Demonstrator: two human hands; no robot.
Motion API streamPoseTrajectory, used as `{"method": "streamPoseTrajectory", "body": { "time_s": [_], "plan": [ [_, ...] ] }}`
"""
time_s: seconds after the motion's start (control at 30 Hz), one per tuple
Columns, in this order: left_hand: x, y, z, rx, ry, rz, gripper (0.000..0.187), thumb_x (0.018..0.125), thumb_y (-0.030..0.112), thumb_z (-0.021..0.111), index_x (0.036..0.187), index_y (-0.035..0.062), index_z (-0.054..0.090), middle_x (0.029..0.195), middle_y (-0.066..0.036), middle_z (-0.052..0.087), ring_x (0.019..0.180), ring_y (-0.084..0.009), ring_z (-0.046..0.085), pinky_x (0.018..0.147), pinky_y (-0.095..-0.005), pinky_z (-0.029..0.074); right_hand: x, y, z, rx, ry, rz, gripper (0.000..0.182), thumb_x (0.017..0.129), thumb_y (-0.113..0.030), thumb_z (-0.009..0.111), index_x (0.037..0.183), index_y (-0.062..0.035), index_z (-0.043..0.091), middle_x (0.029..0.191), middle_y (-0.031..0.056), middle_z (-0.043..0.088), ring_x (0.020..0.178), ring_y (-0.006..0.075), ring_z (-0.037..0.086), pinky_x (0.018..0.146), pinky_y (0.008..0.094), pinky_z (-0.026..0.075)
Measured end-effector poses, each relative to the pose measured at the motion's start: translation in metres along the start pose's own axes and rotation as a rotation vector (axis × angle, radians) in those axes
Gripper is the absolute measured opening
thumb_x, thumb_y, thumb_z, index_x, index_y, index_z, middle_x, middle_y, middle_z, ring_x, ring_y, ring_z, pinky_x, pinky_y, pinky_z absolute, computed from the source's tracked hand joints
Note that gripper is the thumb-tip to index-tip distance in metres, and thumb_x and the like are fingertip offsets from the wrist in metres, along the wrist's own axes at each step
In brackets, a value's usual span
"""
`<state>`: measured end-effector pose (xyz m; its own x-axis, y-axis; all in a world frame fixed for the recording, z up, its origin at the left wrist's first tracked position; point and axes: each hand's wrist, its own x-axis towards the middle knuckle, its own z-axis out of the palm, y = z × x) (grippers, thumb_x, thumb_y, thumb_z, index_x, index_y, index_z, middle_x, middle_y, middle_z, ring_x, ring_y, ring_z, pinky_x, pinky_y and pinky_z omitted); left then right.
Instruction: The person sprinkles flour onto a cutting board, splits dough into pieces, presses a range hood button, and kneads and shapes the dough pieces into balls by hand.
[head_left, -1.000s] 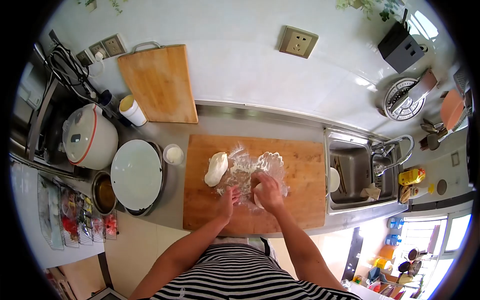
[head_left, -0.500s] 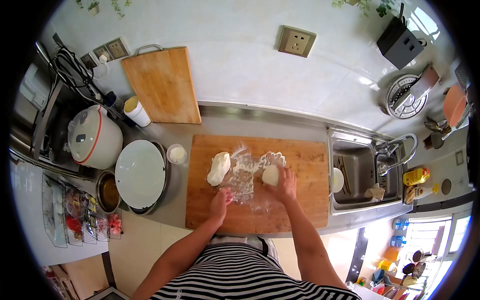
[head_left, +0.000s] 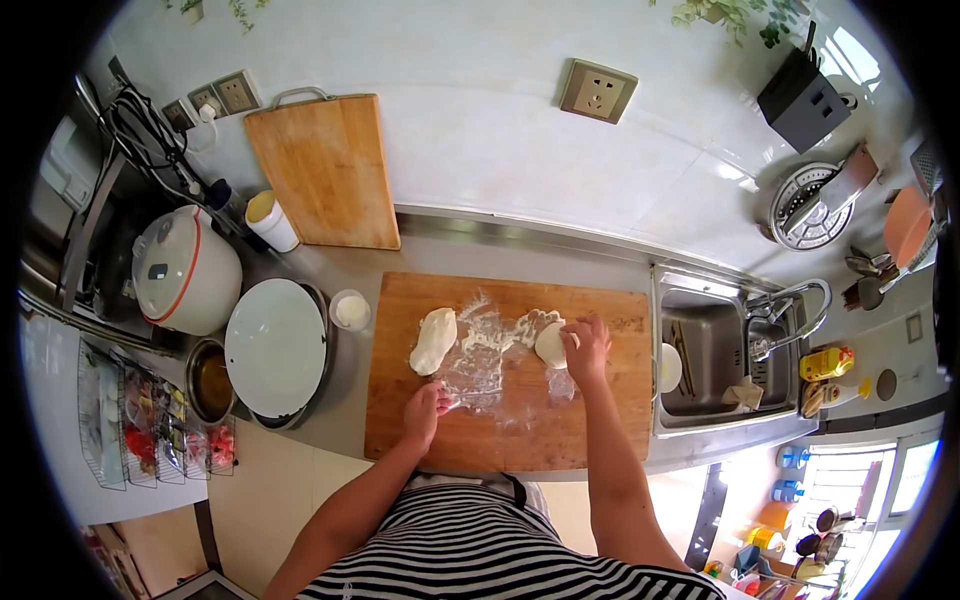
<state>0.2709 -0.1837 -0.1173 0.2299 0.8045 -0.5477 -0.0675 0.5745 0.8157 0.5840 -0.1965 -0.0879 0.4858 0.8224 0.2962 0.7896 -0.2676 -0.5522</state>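
**In the middle of the frame: soft dough on a floury board**

In the middle of the frame lies a big wooden board (head_left: 600, 420) on the grey surface (head_left: 345, 420). The right hand (head_left: 588, 348) rests on a small round dough ball (head_left: 549, 344), a bit right of the middle. The fingers are bent over its right side, so the hand is partly closed on it. The left hand (head_left: 422, 410) is lower and to the left. It lies flat and open on the board and holds nothing.

A longer dough lump (head_left: 432, 340) sits left of the middle, apart from both hands. White flour (head_left: 485, 345) is spread between the two pieces.

The dough ball looks soft and squishy. It seems light, and it would likely dent or stretch if squeezed hard. It may be a bit sticky, but the flour should help. A good way to hold it is to cup it from the sides with the whole palm, not pinch it.

At the left of the frame are a rice cooker (head_left: 185, 270) and a white lid (head_left: 272, 345). The sink (head_left: 715, 350) is at the right.
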Motion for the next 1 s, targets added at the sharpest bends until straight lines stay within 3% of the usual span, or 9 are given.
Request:
{"method": "streamPoseTrajectory", "body": {
  "time_s": [0.37, 0.47, 0.57, 0.63, 0.7, 0.77, 0.83, 0.87, 1.0],
  "plan": [
    [0.000, 0.001, 0.002, 0.006, 0.008, 0.022, 0.039, 0.098, 0.030, 0.041, 0.117, -0.0022, 0.052, 0.097, -0.011, 0.060, 0.089, -0.0193, 0.061, 0.080, -0.0306, 0.049, 0.033, -0.010, -0.004, -0.245, -0.314, -0.226, 0.008, 0.078, -0.019, 0.063, 0.083, -0.0142, 0.068, 0.110, 0.0032, 0.055, 0.113, 0.0231, 0.044, 0.096, 0.0419, 0.029],
    [0.000, 0.001, 0.002, 0.017, 0.009, 0.020, 0.038, 0.098, 0.030, 0.041, 0.117, -0.0017, 0.052, 0.098, -0.010, 0.060, 0.088, -0.0187, 0.061, 0.080, -0.0302, 0.049, 0.037, -0.001, 0.001, -0.326, -0.312, -0.146, 0.012, 0.079, -0.021, 0.060, 0.086, -0.0127, 0.066, 0.112, 0.0039, 0.057, 0.113, 0.0247, 0.045, 0.093, 0.0454, 0.032],
    [0.000, 0.000, 0.001, 0.000, 0.020, 0.008, 0.038, 0.097, 0.030, 0.042, 0.117, -0.0013, 0.052, 0.097, -0.010, 0.060, 0.088, -0.0183, 0.061, 0.081, -0.0301, 0.049, 0.044, 0.022, -0.023, -0.117, -0.292, 0.321, 0.025, 0.085, -0.025, 0.052, 0.097, -0.0068, 0.062, 0.110, 0.0127, 0.059, 0.108, 0.0336, 0.050, 0.088, 0.0484, 0.040],
    [0.000, 0.001, 0.003, -0.027, 0.038, 0.003, 0.037, 0.097, 0.031, 0.043, 0.114, -0.0005, 0.054, 0.095, -0.009, 0.061, 0.085, -0.0163, 0.060, 0.077, -0.0285, 0.049, 0.029, 0.074, -0.029, -0.169, -0.069, 0.173, 0.028, 0.089, -0.027, 0.047, 0.096, -0.0045, 0.063, 0.105, 0.0172, 0.060, 0.101, 0.0373, 0.053, 0.088, 0.0492, 0.041],
    [0.003, 0.003, 0.000, -0.009, 0.053, 0.001, 0.034, 0.097, 0.028, 0.044, 0.112, 0.0005, 0.056, 0.093, -0.007, 0.061, 0.082, -0.0139, 0.060, 0.074, -0.0263, 0.049, 0.026, 0.102, -0.057, -0.384, -0.191, 0.259, 0.032, 0.092, -0.028, 0.044, 0.090, -0.0041, 0.065, 0.098, 0.0192, 0.062, 0.094, 0.0397, 0.056, 0.085, 0.0524, 0.042],
    [0.008, 0.011, -0.005, 0.012, 0.069, 0.000, 0.031, 0.097, 0.026, 0.045, 0.111, 0.0015, 0.057, 0.091, -0.006, 0.061, 0.078, -0.0115, 0.060, 0.071, -0.0242, 0.048, 0.020, 0.114, -0.087, -0.285, 0.024, 0.555, 0.028, 0.090, -0.028, 0.048, 0.081, -0.0069, 0.064, 0.092, 0.0125, 0.062, 0.085, 0.0379, 0.061, 0.075, 0.0513, 0.043],
    [0.013, 0.024, -0.011, 0.180, 0.209, 0.083, 0.032, 0.096, 0.028, 0.048, 0.111, 0.0010, 0.057, 0.094, -0.008, 0.062, 0.084, -0.0141, 0.060, 0.077, -0.0255, 0.048, 0.011, 0.097, -0.132, -0.553, -0.086, 0.592, 0.026, 0.089, -0.028, 0.052, 0.097, -0.0076, 0.066, 0.104, 0.0111, 0.063, 0.107, 0.0293, 0.055, 0.085, 0.0493, 0.038],
    [0.018, 0.026, -0.013, 0.183, 0.203, 0.082, 0.032, 0.096, 0.028, 0.048, 0.111, 0.0010, 0.057, 0.094, -0.008, 0.062, 0.084, -0.0141, 0.060, 0.077, -0.0255, 0.048, -0.009, 0.118, -0.132, -0.564, 0.166, 0.522, 0.031, 0.085, -0.023, 0.059, 0.113, -0.0087, 0.060, 0.115, 0.0124, 0.060, 0.116, 0.0256, 0.049, 0.090, 0.0491, 0.034],
    [0.040, 0.039, -0.012, 0.298, 0.327, 0.521, 0.038, 0.095, 0.028, 0.050, 0.120, -0.0016, 0.052, 0.112, -0.014, 0.057, 0.104, -0.0218, 0.055, 0.091, -0.0312, 0.042, -0.015, 0.117, -0.120, -0.384, -0.012, 0.671, 0.046, 0.081, -0.018, 0.064, 0.125, -0.0097, 0.053, 0.123, 0.0148, 0.054, 0.117, 0.0301, 0.049, 0.097, 0.0461, 0.035]
  ]
}}
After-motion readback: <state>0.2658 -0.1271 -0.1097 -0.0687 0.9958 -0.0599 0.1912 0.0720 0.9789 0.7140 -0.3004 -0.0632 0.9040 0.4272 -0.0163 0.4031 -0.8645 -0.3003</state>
